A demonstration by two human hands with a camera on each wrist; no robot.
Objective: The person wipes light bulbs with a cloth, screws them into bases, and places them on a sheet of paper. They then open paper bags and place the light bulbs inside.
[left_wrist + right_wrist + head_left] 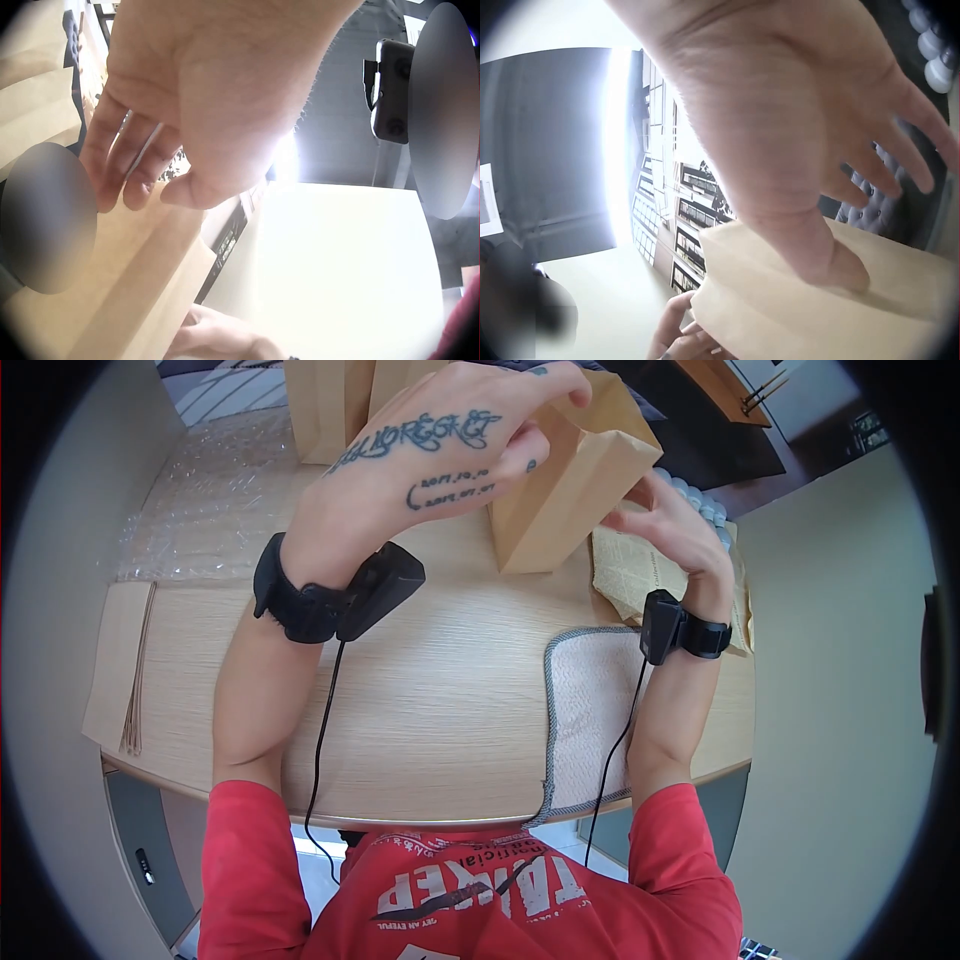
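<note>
A brown paper bag [560, 500] stands upright on the table with its mouth open. My left hand [440, 455] is at the left of its top, back of the hand up, the index finger bent over the mouth in the head view. Down by the bag's paper [142, 262], the left fingers [135, 157] are loosely extended in the left wrist view. On the right side is my right hand [675, 525], its thumb [840, 266] lying against the bag [780, 300] and its other fingers spread apart behind the rim. Part of this hand is hidden behind the bag in the head view.
More standing paper bags [330, 410] are at the back. Bubble wrap [210, 500] lies at the left, with flat folded bags [120, 660] in front of it. A pale cloth [595, 700] and printed brown paper [625, 575] lie at the right. Cables hang from both wrist cameras.
</note>
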